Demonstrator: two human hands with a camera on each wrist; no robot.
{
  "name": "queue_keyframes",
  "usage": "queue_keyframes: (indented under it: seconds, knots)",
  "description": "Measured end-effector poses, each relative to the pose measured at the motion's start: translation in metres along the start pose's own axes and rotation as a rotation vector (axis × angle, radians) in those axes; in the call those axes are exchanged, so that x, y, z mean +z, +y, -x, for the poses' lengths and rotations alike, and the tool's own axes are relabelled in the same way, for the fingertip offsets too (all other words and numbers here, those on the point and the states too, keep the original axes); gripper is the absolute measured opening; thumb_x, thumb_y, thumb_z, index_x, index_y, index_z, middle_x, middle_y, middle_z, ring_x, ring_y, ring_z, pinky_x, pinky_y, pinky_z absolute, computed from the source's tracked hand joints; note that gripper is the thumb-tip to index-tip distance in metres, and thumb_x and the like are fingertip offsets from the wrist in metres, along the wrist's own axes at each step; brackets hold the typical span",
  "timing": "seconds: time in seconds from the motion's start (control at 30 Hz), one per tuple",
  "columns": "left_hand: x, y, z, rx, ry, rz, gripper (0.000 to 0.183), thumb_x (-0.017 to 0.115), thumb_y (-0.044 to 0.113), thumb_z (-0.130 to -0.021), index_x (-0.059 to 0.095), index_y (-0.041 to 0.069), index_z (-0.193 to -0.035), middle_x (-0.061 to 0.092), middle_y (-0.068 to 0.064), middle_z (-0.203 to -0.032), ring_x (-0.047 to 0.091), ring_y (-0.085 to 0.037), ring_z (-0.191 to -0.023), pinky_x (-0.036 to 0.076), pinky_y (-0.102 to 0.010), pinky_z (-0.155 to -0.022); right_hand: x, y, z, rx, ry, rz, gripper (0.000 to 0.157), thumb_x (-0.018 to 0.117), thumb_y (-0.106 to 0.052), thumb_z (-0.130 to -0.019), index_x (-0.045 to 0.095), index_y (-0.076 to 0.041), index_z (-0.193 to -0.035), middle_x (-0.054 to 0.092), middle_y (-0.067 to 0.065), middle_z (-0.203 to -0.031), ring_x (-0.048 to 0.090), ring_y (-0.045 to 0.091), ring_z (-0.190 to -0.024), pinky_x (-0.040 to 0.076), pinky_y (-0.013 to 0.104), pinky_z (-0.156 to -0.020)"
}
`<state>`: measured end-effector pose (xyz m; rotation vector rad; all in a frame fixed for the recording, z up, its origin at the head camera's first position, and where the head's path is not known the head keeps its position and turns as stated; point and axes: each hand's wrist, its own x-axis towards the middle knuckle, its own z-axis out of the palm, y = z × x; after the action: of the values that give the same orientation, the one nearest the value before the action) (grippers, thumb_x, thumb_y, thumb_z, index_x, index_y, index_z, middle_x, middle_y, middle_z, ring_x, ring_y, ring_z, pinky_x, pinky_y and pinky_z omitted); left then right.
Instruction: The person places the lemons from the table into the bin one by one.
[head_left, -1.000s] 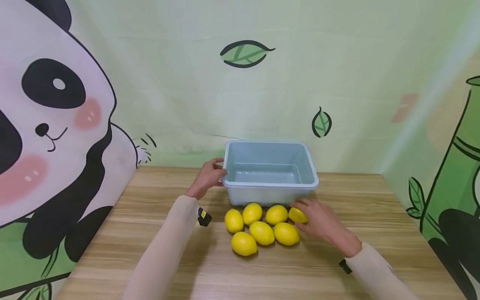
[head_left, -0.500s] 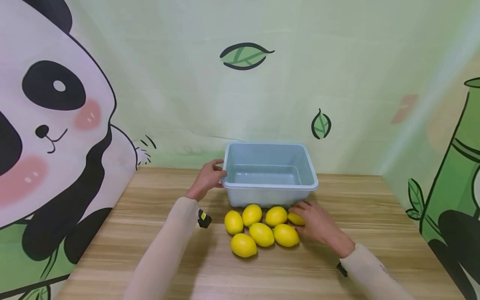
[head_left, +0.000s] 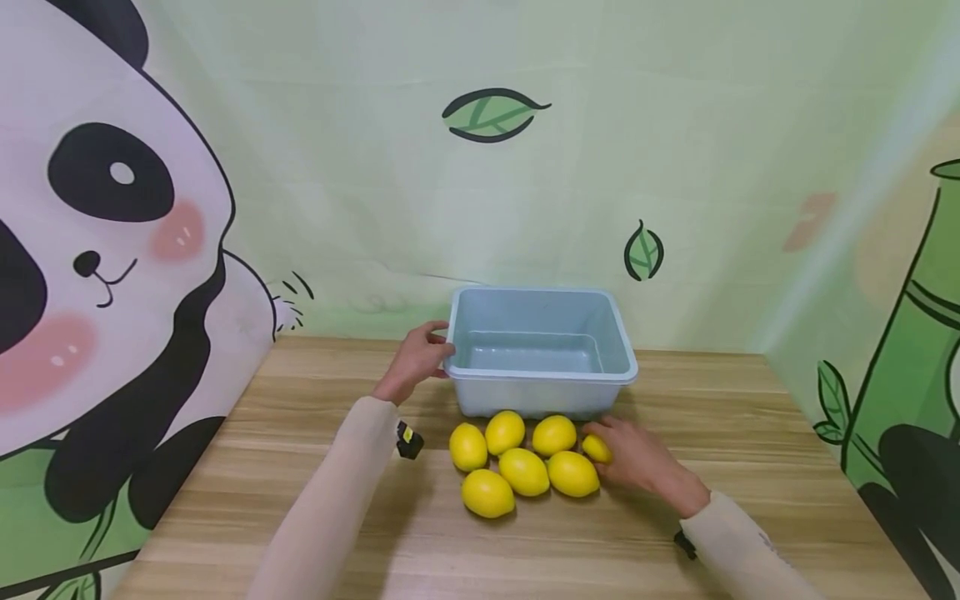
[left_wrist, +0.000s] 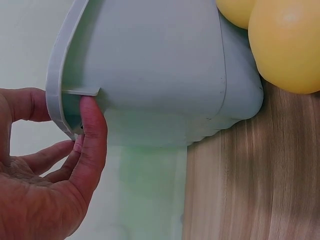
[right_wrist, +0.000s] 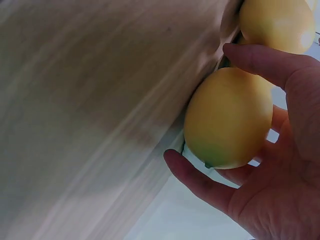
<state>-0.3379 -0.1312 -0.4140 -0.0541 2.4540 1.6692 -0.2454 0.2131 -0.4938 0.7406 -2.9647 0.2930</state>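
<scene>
Wooden tabletop, lemon within right grip

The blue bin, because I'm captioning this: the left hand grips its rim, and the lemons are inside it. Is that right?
Not quite: the lemons aren't inside the blue bin. They are grouped outside, in front of it, as the head view shows. The left hand does grip its rim.

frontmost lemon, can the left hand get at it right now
Probably not without letting go: the left hand grips the tub by its rim. That lemon's left side otherwise looks unblocked.
</scene>
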Motion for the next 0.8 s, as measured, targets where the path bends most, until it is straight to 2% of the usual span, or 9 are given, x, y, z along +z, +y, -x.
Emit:
queue_keyframes:
  seconds: [0.33,0.6,0.8]
  knots:
    - [0.0,0.0,0.0,0.006,-0.009,0.007,0.06,0.057,0.018,-0.093,0.037,0.012,-0.149,0.053,-0.016,-0.132,0.061,-0.032,-0.107,0.061,-0.035,-0.078,0.005,0.005,-0.004,0.011,-0.054,-0.02,0.031,0.079,-0.022,-0.075,0.067,-0.02,-0.103,0.064,0.003,-0.1,0.057,0.02,-0.087,0.053,0.041,-0.073]
    - [-0.001,0.001,-0.001,-0.004,-0.007,0.001,0.061,0.058,0.019,-0.093,0.037,0.013,-0.15,0.052,-0.015,-0.132,0.06,-0.032,-0.108,0.061,-0.036,-0.079,-0.002,0.005,-0.004,0.029,-0.067,-0.024,0.031,0.078,-0.023,-0.076,0.068,-0.019,-0.106,0.064,0.003,-0.1,0.057,0.02,-0.083,0.051,0.039,-0.07]
    - [-0.001,0.0,-0.002,-0.007,-0.012,0.002,0.06,0.058,0.018,-0.093,0.038,0.014,-0.149,0.052,-0.015,-0.132,0.06,-0.032,-0.108,0.061,-0.035,-0.079,-0.013,0.001,-0.002,0.034,-0.064,-0.02,0.038,0.076,-0.022,-0.08,0.067,-0.011,-0.115,0.067,0.008,-0.109,0.063,0.026,-0.094,0.055,0.045,-0.082]
